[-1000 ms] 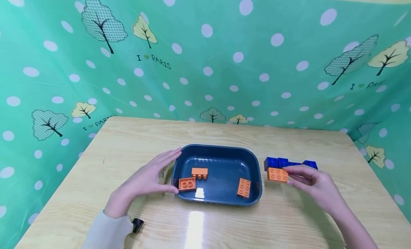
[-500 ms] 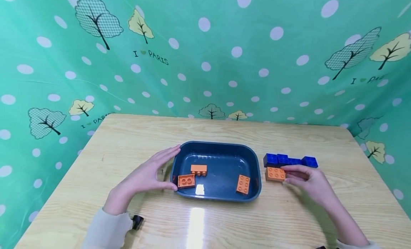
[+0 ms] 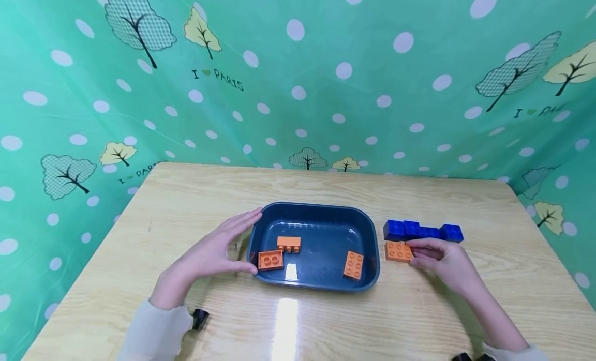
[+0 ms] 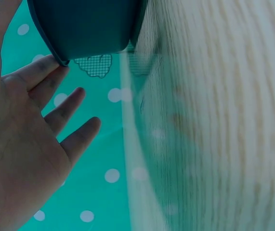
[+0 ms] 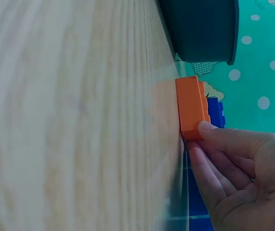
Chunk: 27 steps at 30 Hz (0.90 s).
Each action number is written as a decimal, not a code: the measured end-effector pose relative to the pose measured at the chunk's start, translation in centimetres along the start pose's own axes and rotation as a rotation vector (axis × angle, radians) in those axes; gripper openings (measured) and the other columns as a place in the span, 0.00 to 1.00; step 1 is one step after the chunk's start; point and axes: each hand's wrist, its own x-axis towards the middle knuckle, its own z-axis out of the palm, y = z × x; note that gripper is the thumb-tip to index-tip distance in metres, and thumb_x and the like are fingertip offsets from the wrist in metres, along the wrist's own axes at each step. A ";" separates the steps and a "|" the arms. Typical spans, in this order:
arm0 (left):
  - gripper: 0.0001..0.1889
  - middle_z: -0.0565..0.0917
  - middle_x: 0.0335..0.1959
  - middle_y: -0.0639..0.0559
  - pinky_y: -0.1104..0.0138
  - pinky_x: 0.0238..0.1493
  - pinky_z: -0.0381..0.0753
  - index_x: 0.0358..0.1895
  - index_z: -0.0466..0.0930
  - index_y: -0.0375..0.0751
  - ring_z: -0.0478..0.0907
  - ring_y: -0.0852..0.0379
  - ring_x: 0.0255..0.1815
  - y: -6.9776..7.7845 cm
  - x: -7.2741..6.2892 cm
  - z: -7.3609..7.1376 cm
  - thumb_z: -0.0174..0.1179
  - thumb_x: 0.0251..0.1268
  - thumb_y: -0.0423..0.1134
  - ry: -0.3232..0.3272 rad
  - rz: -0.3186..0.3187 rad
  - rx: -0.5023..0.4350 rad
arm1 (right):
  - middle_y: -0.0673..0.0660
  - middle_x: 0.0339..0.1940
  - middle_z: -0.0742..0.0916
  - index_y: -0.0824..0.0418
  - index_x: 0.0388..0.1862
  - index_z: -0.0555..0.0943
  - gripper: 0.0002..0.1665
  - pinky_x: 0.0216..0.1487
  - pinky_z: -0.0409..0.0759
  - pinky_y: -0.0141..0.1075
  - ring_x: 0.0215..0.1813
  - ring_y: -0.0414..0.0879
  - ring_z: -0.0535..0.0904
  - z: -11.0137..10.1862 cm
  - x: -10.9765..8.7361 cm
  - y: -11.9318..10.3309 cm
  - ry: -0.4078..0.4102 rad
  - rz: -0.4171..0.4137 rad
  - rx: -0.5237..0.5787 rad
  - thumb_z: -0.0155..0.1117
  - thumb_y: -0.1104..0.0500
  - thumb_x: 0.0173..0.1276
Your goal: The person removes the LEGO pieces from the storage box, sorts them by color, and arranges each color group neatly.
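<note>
At the right end of the tray, my right hand (image 3: 444, 262) pinches an orange toy brick (image 3: 398, 251) by its right end between thumb and fingers. Its studs face up, and in the right wrist view its base is down at the tabletop. Just behind it runs a row of several blue toy bricks (image 3: 412, 230). My left hand (image 3: 209, 250) spreads round the left end of a dark blue tray (image 3: 321, 287), fingertips and thumb tip at the rim with fingers fairly straight. Inside lie three orange bricks: one on its side (image 3: 288, 243), one upside down (image 3: 270, 260), one studs up (image 3: 353, 265).
The wooden table (image 3: 223, 185) ends at the back against a green dotted cloth (image 3: 298, 92) with printed trees. Black wrist gear (image 3: 200, 318) shows beside the left sleeve (image 3: 155, 330). A bright light reflection (image 3: 285, 325) lies in front of the tray.
My right hand has lowered the orange brick to the table in front of the blue row. The left hand stays at the tray's end. The head view has tilted slightly.
</note>
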 end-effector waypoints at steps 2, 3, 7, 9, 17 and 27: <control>0.59 0.55 0.82 0.51 0.36 0.73 0.61 0.80 0.53 0.50 0.54 0.38 0.80 0.1 0.1 0.0 0.78 0.43 0.56 0.002 0.002 -0.003 | 0.75 0.58 0.82 0.75 0.58 0.79 0.24 0.45 0.86 0.26 0.44 0.26 0.84 0.0 0.0 -0.1 -0.003 0.003 0.008 0.69 0.70 0.63; 0.59 0.55 0.82 0.51 0.36 0.73 0.61 0.80 0.53 0.50 0.54 0.38 0.80 0.1 0.1 0.0 0.78 0.43 0.56 0.001 0.000 -0.002 | 0.75 0.59 0.82 0.75 0.58 0.79 0.24 0.45 0.86 0.26 0.44 0.25 0.84 -0.1 0.0 -0.1 -0.005 0.003 0.007 0.69 0.70 0.63; 0.59 0.55 0.82 0.51 0.37 0.73 0.61 0.80 0.54 0.50 0.53 0.38 0.80 0.1 0.1 0.0 0.78 0.43 0.58 -0.004 -0.011 -0.004 | 0.74 0.59 0.82 0.73 0.59 0.80 0.24 0.46 0.85 0.25 0.45 0.24 0.83 -0.1 0.0 -0.2 -0.012 -0.001 -0.016 0.70 0.67 0.64; 0.59 0.55 0.82 0.51 0.37 0.73 0.61 0.80 0.54 0.50 0.53 0.39 0.80 0.1 0.0 0.0 0.77 0.43 0.58 -0.005 -0.017 -0.001 | 0.74 0.60 0.82 0.72 0.60 0.79 0.25 0.46 0.85 0.24 0.46 0.24 0.82 -0.1 0.0 -0.2 -0.018 -0.004 -0.023 0.70 0.66 0.64; 0.59 0.55 0.82 0.51 0.36 0.72 0.62 0.80 0.53 0.51 0.53 0.38 0.80 -0.1 0.0 0.1 0.77 0.43 0.59 0.002 -0.017 0.004 | 0.74 0.62 0.81 0.73 0.61 0.78 0.26 0.48 0.84 0.23 0.48 0.22 0.80 0.0 0.1 -0.1 -0.019 -0.019 -0.015 0.69 0.67 0.64; 0.59 0.56 0.82 0.50 0.35 0.72 0.62 0.80 0.54 0.51 0.54 0.37 0.80 -0.1 0.0 0.1 0.76 0.43 0.62 0.002 -0.009 0.009 | 0.72 0.61 0.82 0.70 0.63 0.77 0.28 0.49 0.84 0.23 0.49 0.24 0.82 -0.3 -0.6 -0.1 0.011 -0.037 -0.013 0.70 0.63 0.65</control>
